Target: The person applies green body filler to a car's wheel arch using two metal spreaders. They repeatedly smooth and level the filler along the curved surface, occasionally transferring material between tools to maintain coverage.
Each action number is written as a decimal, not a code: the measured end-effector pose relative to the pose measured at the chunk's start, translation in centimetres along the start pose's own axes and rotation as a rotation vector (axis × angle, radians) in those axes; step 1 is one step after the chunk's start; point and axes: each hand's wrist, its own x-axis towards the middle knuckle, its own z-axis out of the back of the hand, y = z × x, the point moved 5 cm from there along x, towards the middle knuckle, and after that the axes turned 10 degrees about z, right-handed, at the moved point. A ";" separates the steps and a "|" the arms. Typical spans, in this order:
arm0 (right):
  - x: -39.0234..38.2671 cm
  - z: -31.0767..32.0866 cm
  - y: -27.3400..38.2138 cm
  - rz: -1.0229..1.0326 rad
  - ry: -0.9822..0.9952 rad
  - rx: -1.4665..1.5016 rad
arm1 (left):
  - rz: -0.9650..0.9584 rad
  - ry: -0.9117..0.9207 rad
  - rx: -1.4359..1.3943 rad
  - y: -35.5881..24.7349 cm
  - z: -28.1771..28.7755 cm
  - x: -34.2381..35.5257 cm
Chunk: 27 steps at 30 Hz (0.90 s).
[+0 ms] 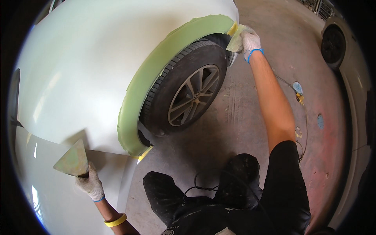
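Nothing legible. Wheel (193, 98), just off middle toward 1 o'clock: centre cap (197, 95) has an emblem, too small to make out. Dark clothing (203, 221), 6 o'clock: pale round badge (168, 232) toward 6–7, faint lettering, unreadable.

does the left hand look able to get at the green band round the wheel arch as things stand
Probably yes, at least at its lower end: only car bodywork appears to lie between the left hand and the green band, though the hand holds a triangular plate.
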 end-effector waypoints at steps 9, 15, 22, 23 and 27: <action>3.2 -1.8 -2.4 -0.181 0.097 -0.003 | 0.017 -0.007 -0.006 0.4 0.3 0.2; 5.1 -3.0 -5.5 -0.274 0.157 0.026 | 0.006 -0.022 0.047 0.3 1.4 0.3; 8.9 -1.7 -7.5 -0.202 0.250 -0.215 | 0.022 -0.017 0.023 0.8 0.5 0.1; 6.4 -2.8 -5.5 -0.270 0.221 -0.148 | 0.027 -0.028 0.042 0.5 1.2 0.3; 2.4 -3.0 0.2 -0.361 0.097 -0.017 | 0.030 -0.042 0.088 -0.2 0.6 -0.2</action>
